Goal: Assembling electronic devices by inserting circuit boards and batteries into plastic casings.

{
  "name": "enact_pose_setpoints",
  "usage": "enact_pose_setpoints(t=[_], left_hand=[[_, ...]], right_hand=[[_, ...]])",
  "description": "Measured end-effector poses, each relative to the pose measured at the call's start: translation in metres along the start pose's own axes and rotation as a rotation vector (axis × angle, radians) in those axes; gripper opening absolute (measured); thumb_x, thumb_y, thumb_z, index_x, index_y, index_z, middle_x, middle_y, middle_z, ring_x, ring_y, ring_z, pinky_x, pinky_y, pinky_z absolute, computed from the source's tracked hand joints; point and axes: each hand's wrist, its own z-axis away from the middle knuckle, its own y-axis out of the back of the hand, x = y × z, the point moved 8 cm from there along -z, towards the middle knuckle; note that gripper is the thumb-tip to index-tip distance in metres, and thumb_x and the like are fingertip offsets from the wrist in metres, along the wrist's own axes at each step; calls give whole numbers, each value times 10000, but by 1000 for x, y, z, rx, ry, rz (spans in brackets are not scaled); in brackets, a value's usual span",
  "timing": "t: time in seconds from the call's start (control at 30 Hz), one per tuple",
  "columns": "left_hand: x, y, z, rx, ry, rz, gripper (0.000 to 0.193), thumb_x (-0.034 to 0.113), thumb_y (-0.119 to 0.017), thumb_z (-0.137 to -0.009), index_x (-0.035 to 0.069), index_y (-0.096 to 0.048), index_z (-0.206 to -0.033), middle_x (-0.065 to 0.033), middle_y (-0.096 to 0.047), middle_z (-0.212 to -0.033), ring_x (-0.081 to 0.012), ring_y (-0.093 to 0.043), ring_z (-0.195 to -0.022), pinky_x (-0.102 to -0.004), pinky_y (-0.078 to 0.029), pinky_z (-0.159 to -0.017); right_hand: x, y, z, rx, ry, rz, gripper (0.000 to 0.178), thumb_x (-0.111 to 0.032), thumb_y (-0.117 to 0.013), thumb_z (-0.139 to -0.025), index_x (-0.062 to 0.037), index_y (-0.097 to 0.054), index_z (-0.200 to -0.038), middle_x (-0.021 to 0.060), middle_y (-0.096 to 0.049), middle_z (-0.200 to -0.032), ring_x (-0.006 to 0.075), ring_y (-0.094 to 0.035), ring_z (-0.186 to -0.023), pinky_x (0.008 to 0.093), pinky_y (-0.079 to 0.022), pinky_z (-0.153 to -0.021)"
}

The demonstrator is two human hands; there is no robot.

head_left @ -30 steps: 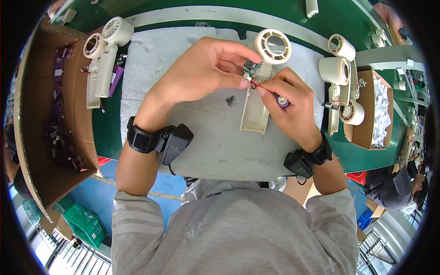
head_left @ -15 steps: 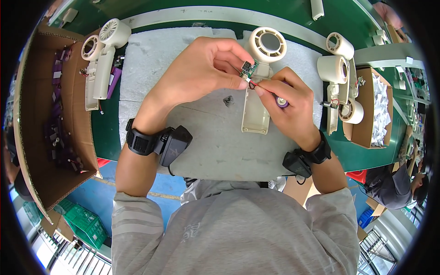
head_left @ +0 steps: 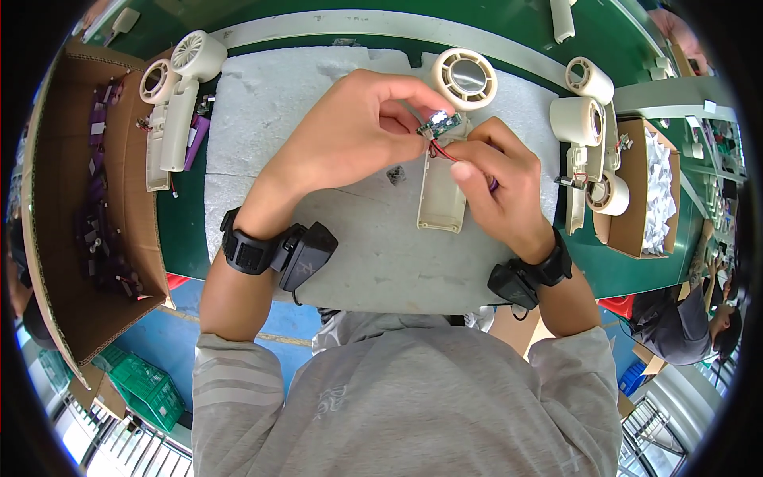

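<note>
My left hand (head_left: 350, 131) pinches a small green circuit board (head_left: 442, 124) by its edge, thumb and fingertips closed on it. A bright white patch shows on the board. Red and black wires (head_left: 445, 152) run from it toward my right hand (head_left: 505, 179). That hand is curled around a purple battery (head_left: 494, 184), mostly hidden by the fingers. Beneath both hands lies a cream handheld fan: its round head (head_left: 464, 78) points away from me, and the open handle shell (head_left: 441, 199) extends toward me on the foam mat (head_left: 358, 238).
At left stands a cardboard box (head_left: 127, 183) holding purple batteries, beside more fan parts (head_left: 181, 119). Several fan bodies (head_left: 576, 121) stand at right, next to a carton of white pieces (head_left: 660, 191). A green crate (head_left: 147, 389) sits on the floor; another person (head_left: 668, 322) is at far right.
The circuit board has tilted in my left fingers, and its face now looks bright. My right thumb has shifted off the wire connection; more of the wires shows, less of the battery.
</note>
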Motion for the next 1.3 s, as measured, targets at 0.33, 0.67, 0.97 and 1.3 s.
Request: enact_pose_setpoints(t=[0.33,0.67,0.97,1.3], left_hand=[[10,-4,1,91,-211,-152,331,-1,-677,-757,30,-678,-1087,-115,-702,-911,-190,-677,-818,-313,-557,-783],[3,1,0,126,-155,-160,233,30,-713,-763,15,-717,-996,-124,-716,-842,-179,-696,-744,-288,-566,-700],[14,-3,2,181,-296,-280,211,45,-722,-730,14,-733,-938,-120,-705,-807,-199,-690,-692,-267,-550,-635],[12,-6,2,214,-280,-304,198,45,-715,-713,11,-735,-907,-115,-698,-786,-209,-671,-651,-280,-537,-609]], right_hand=[[1,7,-2,211,-179,54,254,-15,-754,-756,-4,-609,-964,68,-584,-844,130,-529,-634,254,-431,-554],[4,11,0,272,-100,141,301,-46,-813,-709,-18,-649,-960,53,-607,-851,101,-553,-669,220,-433,-554],[9,13,0,278,-105,133,354,-50,-827,-670,-40,-689,-995,59,-631,-833,127,-581,-649,240,-475,-559],[9,13,0,264,-173,80,349,-16,-813,-670,-18,-689,-996,61,-636,-809,118,-579,-672,234,-471,-596]])
